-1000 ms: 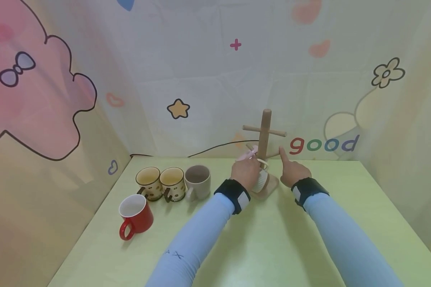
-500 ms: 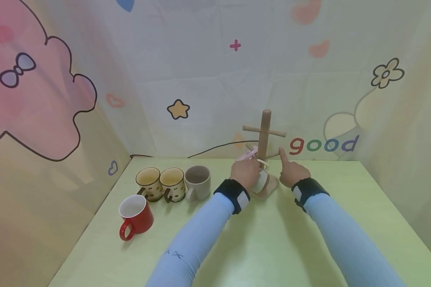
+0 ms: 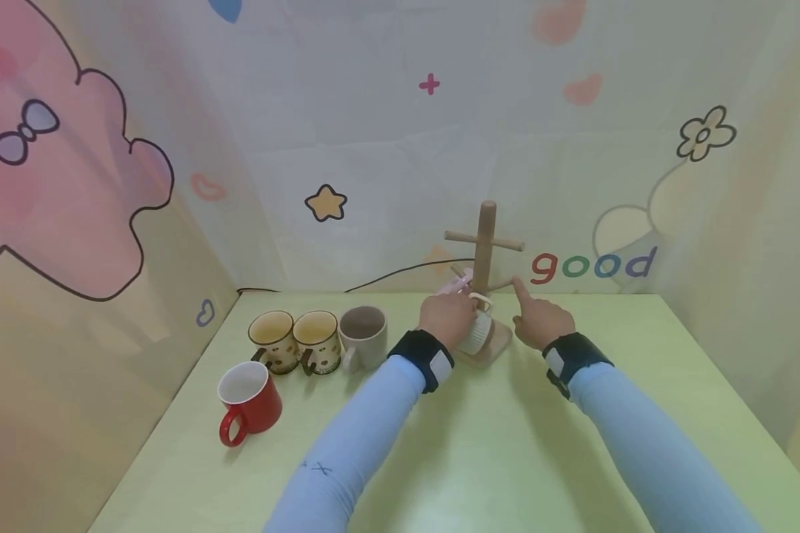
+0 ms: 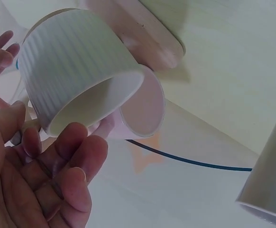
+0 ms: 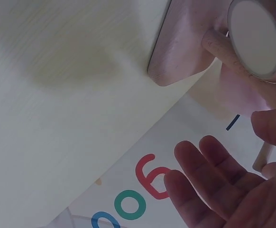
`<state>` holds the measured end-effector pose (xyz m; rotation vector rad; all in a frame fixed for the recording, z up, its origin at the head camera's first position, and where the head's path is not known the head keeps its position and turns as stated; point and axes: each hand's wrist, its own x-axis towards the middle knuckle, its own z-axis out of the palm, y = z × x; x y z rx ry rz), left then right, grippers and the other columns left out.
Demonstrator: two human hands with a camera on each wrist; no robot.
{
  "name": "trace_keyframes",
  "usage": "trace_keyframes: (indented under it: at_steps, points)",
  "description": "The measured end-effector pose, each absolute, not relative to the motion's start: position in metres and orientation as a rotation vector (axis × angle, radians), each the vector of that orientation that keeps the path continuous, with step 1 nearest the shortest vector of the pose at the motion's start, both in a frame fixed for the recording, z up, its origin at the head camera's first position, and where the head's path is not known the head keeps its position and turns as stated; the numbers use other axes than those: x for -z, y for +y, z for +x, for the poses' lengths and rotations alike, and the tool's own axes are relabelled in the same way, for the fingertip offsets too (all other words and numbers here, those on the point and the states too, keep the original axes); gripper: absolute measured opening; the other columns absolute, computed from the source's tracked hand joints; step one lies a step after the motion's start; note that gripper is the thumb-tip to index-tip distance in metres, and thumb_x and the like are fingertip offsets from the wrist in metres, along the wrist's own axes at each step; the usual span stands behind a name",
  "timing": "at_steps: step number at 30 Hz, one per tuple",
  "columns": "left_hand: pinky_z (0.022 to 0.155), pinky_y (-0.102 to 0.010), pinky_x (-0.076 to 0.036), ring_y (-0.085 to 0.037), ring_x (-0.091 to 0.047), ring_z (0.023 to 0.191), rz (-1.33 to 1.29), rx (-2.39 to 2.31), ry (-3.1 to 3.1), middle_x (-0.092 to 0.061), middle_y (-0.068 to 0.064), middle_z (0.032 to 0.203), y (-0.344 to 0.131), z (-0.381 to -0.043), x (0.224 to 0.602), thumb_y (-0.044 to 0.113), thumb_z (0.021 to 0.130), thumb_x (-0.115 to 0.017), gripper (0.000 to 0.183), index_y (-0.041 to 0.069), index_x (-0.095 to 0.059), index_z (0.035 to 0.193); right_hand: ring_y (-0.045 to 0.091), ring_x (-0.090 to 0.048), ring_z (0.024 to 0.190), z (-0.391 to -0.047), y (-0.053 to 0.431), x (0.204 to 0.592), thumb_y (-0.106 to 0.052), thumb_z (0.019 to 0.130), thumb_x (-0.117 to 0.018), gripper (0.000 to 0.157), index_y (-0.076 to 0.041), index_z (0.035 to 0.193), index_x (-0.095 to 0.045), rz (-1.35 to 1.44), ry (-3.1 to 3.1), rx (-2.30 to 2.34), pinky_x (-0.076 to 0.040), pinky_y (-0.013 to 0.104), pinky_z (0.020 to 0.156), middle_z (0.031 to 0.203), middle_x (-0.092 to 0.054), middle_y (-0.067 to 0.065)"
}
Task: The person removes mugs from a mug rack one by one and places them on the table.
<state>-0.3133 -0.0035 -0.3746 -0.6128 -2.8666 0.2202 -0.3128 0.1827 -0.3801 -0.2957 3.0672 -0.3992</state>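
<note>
My left hand (image 3: 447,320) pinches the handle of a white ribbed mug (image 4: 81,66), held tilted beside the wooden mug tree (image 3: 484,248). In the left wrist view the mug's mouth faces my fingers; its round bottom (image 5: 255,40) shows in the right wrist view. Behind it is a pink mug (image 4: 145,104) at the tree, mostly hidden in the head view. To the right of the post, my right hand (image 3: 544,323) points its straight index finger at the tip of a lower peg (image 3: 502,283), seemingly touching it. Its other fingers are relaxed.
Left of the tree, two spotted cream mugs (image 3: 316,342) and a grey mug (image 3: 364,338) stand in a row. A red mug (image 3: 252,400) stands nearer on the pale tabletop (image 3: 480,459). Patterned cloth (image 3: 373,133) hangs behind the table.
The head view has turned slightly right, so everything sits a little further left. Both hands and the white ribbed mug keep nearly the same places at the mug tree.
</note>
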Motion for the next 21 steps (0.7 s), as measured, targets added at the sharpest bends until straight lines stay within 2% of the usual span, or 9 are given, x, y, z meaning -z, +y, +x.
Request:
trace_keyframes:
  at_steps: [3,6,8,10,13,15,19,21]
  points:
    - [0.053,-0.031,-0.053,-0.009,-0.059,0.063,-0.626,-0.187,-2.881,-0.069,0.006,0.089,-0.006,-0.314,0.374,0.039,0.103,-0.053,0.027,0.023,-0.074,0.110,0.026,-0.052,0.055,-0.310,0.180,0.378,-0.019,0.099,-0.053,0.068,-0.003,0.156,-0.019,-0.280,3.111,0.395,-0.042,0.037,0.048,0.066,-0.055,0.011]
    - [0.051,-0.031,-0.051,-0.009,-0.057,0.059,-0.594,-0.134,-2.897,-0.070,0.007,0.099,-0.010,-0.314,0.372,0.042,0.101,-0.055,0.028,0.023,-0.072,0.113,0.026,-0.055,0.059,-0.309,0.174,0.376,-0.022,0.101,-0.052,0.059,0.000,0.151,-0.032,-0.269,3.189,0.422,-0.046,0.040,0.050,0.075,-0.061,0.015]
    - [0.048,-0.030,-0.049,-0.010,-0.055,0.056,-0.570,-0.085,-2.895,-0.070,0.008,0.114,-0.013,-0.315,0.370,0.044,0.099,-0.059,0.032,0.024,-0.068,0.122,0.027,-0.057,0.060,-0.308,0.168,0.373,-0.024,0.101,-0.052,0.051,0.001,0.144,-0.044,-0.272,3.235,0.464,-0.048,0.042,0.051,0.079,-0.064,0.017]
    - [0.046,-0.028,-0.045,-0.011,-0.053,0.052,-0.544,-0.037,-2.907,-0.072,0.005,0.109,-0.017,-0.316,0.368,0.046,0.097,-0.061,0.040,0.026,-0.063,0.132,0.027,-0.060,0.063,-0.307,0.160,0.370,-0.025,0.102,-0.053,0.042,0.001,0.134,-0.054,-0.297,3.272,0.481,-0.051,0.042,0.053,0.081,-0.066,0.016]
    - [0.042,-0.026,-0.039,-0.012,-0.050,0.049,-0.543,0.017,-2.931,-0.071,0.003,0.086,-0.025,-0.319,0.366,0.044,0.096,-0.063,0.044,0.028,-0.060,0.137,0.026,-0.061,0.063,-0.304,0.148,0.367,-0.028,0.102,-0.053,0.034,0.001,0.116,-0.064,-0.333,3.281,0.510,-0.051,0.040,0.053,0.076,-0.065,0.011]
    - [0.042,-0.026,-0.038,-0.012,-0.050,0.050,-0.535,0.017,-2.958,-0.059,0.001,0.065,-0.030,-0.320,0.365,0.042,0.097,-0.062,0.037,0.025,-0.066,0.130,0.024,-0.059,0.060,-0.301,0.141,0.367,-0.033,0.103,-0.053,0.035,-0.001,0.106,-0.068,-0.345,3.268,0.525,-0.049,0.036,0.051,0.070,-0.062,0.008]
    - [0.049,-0.028,-0.047,-0.014,-0.057,0.058,-0.478,-0.021,-2.986,-0.057,0.000,0.066,-0.037,-0.320,0.364,0.036,0.101,-0.058,0.027,0.013,-0.072,0.106,0.021,-0.052,0.051,-0.297,0.127,0.369,-0.041,0.102,-0.052,0.043,-0.005,0.082,-0.068,-0.339,3.244,0.561,-0.036,0.031,0.044,0.056,-0.050,0.003]
    - [0.056,-0.030,-0.052,-0.016,-0.060,0.065,-0.451,-0.068,-3.001,-0.061,-0.002,0.074,-0.038,-0.318,0.362,0.035,0.101,-0.057,0.028,0.011,-0.070,0.103,0.020,-0.051,0.048,-0.296,0.121,0.370,-0.043,0.101,-0.053,0.046,-0.007,0.077,-0.067,-0.344,3.250,0.545,-0.034,0.029,0.043,0.053,-0.048,0.002]
